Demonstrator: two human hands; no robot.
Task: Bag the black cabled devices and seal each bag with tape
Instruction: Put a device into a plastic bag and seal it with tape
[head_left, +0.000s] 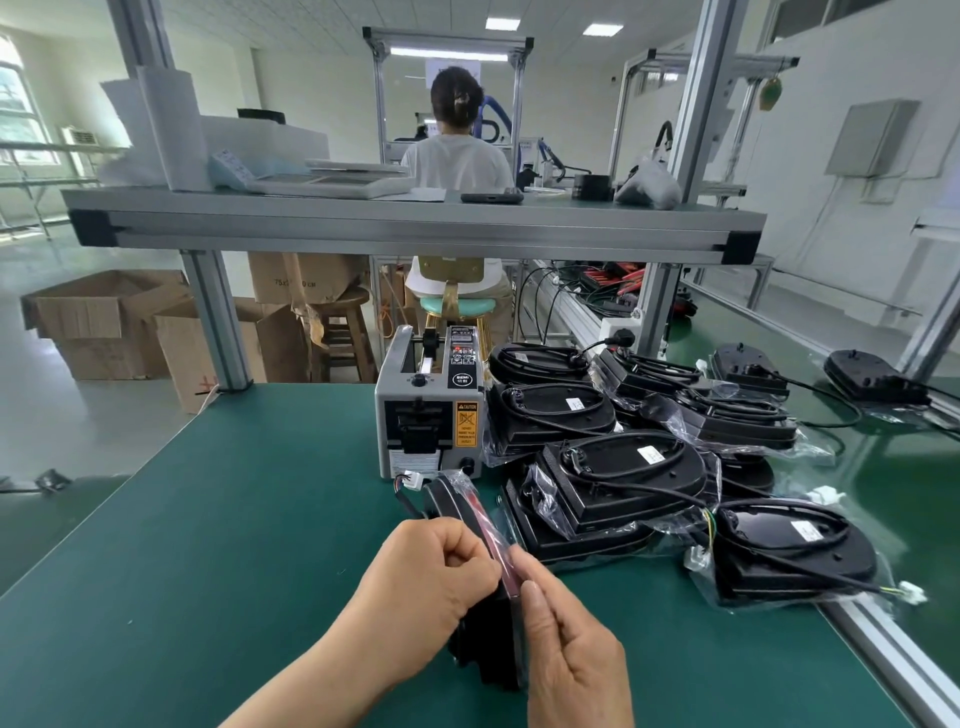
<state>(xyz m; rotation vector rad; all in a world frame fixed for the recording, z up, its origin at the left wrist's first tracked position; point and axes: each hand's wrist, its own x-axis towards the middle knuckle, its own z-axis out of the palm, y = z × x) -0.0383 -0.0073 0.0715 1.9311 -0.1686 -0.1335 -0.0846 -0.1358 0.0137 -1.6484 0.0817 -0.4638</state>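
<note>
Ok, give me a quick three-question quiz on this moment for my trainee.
1. True or false: the left hand and the right hand both hold the bagged device, which stands on edge.
2. Which machine stands on the table just behind it? A) tape dispenser B) weighing scale C) label printer
3. Fill in: the finished bagged devices lie piled to the ____ of the tape dispenser.
Key: 1 true; 2 A; 3 right.
</note>
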